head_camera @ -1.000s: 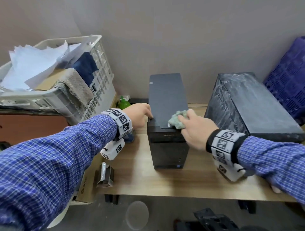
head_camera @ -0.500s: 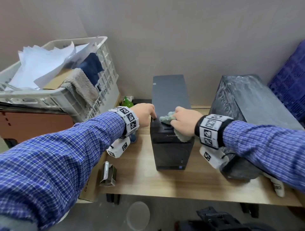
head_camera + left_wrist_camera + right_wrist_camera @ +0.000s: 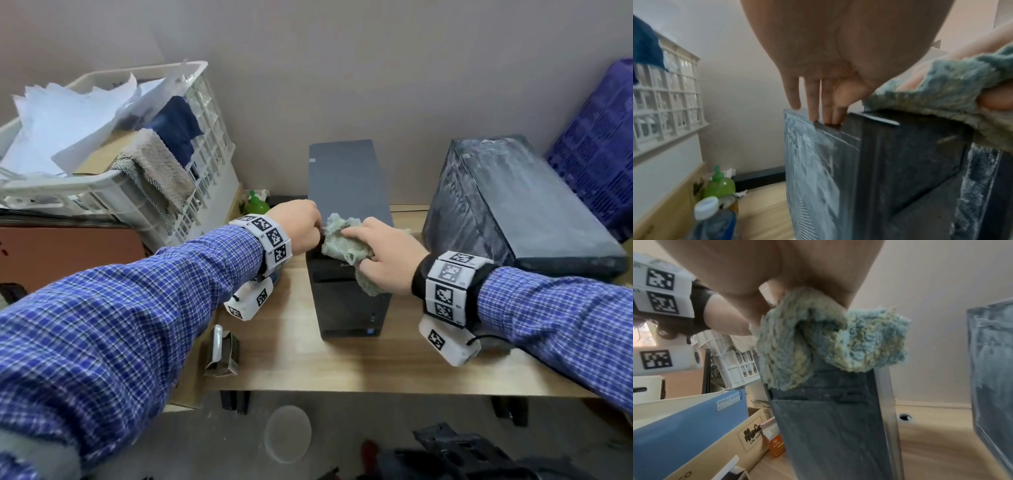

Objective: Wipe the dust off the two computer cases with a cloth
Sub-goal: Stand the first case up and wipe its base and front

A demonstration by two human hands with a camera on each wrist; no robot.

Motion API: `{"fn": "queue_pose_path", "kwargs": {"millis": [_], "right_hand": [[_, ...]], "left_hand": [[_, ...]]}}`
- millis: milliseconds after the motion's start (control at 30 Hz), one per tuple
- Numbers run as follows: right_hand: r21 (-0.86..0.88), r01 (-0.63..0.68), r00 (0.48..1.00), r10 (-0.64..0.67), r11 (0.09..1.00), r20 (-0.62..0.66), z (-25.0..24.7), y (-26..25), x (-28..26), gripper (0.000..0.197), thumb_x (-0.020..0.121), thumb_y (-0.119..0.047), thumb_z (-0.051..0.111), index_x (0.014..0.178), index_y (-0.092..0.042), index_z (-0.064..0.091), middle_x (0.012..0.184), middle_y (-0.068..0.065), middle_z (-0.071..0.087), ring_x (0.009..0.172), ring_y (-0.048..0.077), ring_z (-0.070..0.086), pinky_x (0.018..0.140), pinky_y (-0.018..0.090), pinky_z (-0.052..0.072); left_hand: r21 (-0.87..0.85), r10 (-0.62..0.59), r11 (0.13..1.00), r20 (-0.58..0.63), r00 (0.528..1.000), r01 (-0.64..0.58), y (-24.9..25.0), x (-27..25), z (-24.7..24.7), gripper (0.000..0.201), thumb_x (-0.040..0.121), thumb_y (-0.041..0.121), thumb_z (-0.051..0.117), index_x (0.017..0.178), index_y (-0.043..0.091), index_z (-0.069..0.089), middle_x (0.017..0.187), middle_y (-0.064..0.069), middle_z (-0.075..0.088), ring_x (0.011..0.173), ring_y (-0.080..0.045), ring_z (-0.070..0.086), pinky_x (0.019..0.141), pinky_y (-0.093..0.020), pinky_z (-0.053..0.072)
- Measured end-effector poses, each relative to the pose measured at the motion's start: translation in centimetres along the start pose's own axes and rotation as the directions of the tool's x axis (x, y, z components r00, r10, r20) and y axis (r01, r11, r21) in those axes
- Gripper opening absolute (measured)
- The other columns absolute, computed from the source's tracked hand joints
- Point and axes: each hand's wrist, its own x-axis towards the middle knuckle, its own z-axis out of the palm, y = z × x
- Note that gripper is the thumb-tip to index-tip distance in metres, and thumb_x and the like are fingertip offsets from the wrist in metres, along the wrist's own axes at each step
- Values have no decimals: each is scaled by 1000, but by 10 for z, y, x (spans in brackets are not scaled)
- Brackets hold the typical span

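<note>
Your right hand (image 3: 383, 260) fingers squeeze the cloth (image 3: 346, 245) on the first case (image 3: 346, 185), left hand (image 3: 298, 228) fingers straight, steadying it; the second case (image 3: 513, 202) looks dusty.

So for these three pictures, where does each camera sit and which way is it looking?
Head: above, looking down at the upright case, the dusty case and both hands with the cloth.
Left wrist: under the palm, along the left hand to the case's top edge.
Right wrist: under the right hand, facing the cloth-draped front.
All share cloth and upright case.
</note>
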Motion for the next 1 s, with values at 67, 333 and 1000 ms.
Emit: {"fn": "queue_pose_path", "kwargs": {"millis": [67,333,1000], "right_hand": [[316,-111,978,160,942,-135,4,13,-12,54,83,-19,66,132,-21,43,114,-3,52,105,18,55,96,32,44],[980,-188,803,584,58,119,20,53,-53,48,74,7,73,119,11,55,110,28,66,101,37,65,94,51,49],[460,-353,891,442,815,-99,106,-23,-8,23,81,-41,59,94,-23,65,93,-1,68,86,22,65,82,34,55]], "left_hand": [[-56,26,998,-87,996,-31,5,-1,11,30,91,15,46,106,10,71,105,-5,57,104,-30,58,93,-39,49],[-90,133,986,-83,988,-141,24,11,26,31,90,32,33,93,16,59,102,-7,60,95,-30,58,87,-40,47],[-633,-85,743,233,969,217,29,28,15,16,77,35,53,67,23,52,73,6,51,67,-8,45,67,-25,35]]}}
